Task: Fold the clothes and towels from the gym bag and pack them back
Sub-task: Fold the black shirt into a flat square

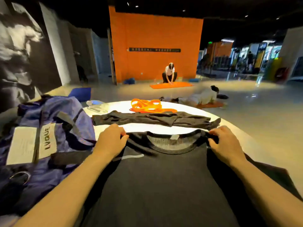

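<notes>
Gym floor, orange wall behind; round white table. Black shirt lies flat at near edge, collar away. Left hand and right hand: fingers clamped on the shoulders, likely squaring it for folding. Bag at left edge, within reach.

Dim gym hall with a black ceiling and small spotlights, a big orange block wall at the back carrying a dark sign strip, glossy pale floor, orange exercise mat, and a black-and-white mural on the left.
</notes>
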The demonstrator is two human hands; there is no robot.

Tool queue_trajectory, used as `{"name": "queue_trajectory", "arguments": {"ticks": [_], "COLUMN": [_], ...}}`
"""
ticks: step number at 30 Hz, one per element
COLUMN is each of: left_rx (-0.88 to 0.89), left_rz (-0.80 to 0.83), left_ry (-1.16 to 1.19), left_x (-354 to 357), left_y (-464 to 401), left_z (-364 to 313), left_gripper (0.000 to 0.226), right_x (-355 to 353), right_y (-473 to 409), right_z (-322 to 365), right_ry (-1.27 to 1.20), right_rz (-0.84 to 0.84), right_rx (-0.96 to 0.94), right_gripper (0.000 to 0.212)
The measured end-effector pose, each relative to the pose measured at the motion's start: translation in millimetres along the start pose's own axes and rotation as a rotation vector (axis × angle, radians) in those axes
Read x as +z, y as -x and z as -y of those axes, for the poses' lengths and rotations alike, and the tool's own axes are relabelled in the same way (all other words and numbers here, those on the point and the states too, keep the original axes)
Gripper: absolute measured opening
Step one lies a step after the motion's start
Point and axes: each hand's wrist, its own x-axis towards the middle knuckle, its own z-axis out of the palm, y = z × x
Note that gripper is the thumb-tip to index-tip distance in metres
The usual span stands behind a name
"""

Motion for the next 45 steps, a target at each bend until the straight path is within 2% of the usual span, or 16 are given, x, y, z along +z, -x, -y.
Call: {"name": "queue_trajectory", "arguments": {"ticks": [2,4,8,10,13,20,22,24,26,28,30,34,36,40,45], "left_rx": [-0.033,-0.066,-0.106,-0.101,-0.100,-0.104,-0.046,0.163,0.344,0.296,0.226,0.248,0.262,0.279,0.291], "left_rz": [0.155,0.222,0.213,0.225,0.245,0.290,0.294,0.273,0.145,0.156,0.271,0.589,0.671,0.650,0.637], "left_ry": [-0.070,-0.076,-0.065,-0.096,-0.129,-0.209,-0.340,-0.476,-0.440,-0.286,-0.188,-0.076,-0.077,-0.106,-0.096], "left_x": [40.8,70.1,92.2,95.4,102.0,108.0,100.7,90.9,85.3,80.8,89.4,128.1,143.9,152.9,152.1], "left_y": [5.6,8.7,1.0,-8.2,-21.5,-32.4,-32.2,-35.6,-35.9,-29.0,-17.2,6.6,15.6,26.5,31.3], "left_z": [10.4,17.1,24.2,25.9,31.6,41.1,39.3,30.2,5.5,-40.6,-87.3,-158.5,-171.3,-172.9,-174.7], "left_gripper": [0.027,0.034,0.040,0.042,0.043,0.046,0.048,0.050,0.037,0.036,0.044,0.062,0.070,0.078,0.083], "right_x": [34.9,54.8,65.9,72.6,85.1,99.2,97.3,90.6,75.3,51.7,27.3,-7.8,-16.5,-17.9,-13.4], "right_y": [6.6,8.0,-8.3,-20.0,-36.5,-50.0,-49.2,-47.9,-44.1,-34.8,-19.5,20.6,35.1,45.4,42.2], "right_z": [-17.4,-32.2,-42.8,-43.2,-40.9,-42.5,-40.4,-38.5,-42.0,-56.0,-77.0,-124.9,-144.1,-174.5,-179.1], "right_ry": [0.046,0.068,0.111,0.120,0.175,0.196,0.227,0.321,0.334,0.283,0.291,0.413,0.448,0.332,0.246], "right_rz": [0.171,0.257,0.190,0.177,0.214,0.238,0.318,0.378,0.294,0.132,0.093,0.185,0.193,0.171,-0.021], "right_rx": [0.041,0.065,0.052,0.035,0.010,0.004,-0.002,-0.031,-0.031,0.025,0.138,0.379,0.493,0.690,0.670], "right_gripper": [0.022,0.026,0.037,0.034,0.026,0.032,0.038,0.043,0.044,0.043,0.043,0.050,0.056,0.065,0.044]}}
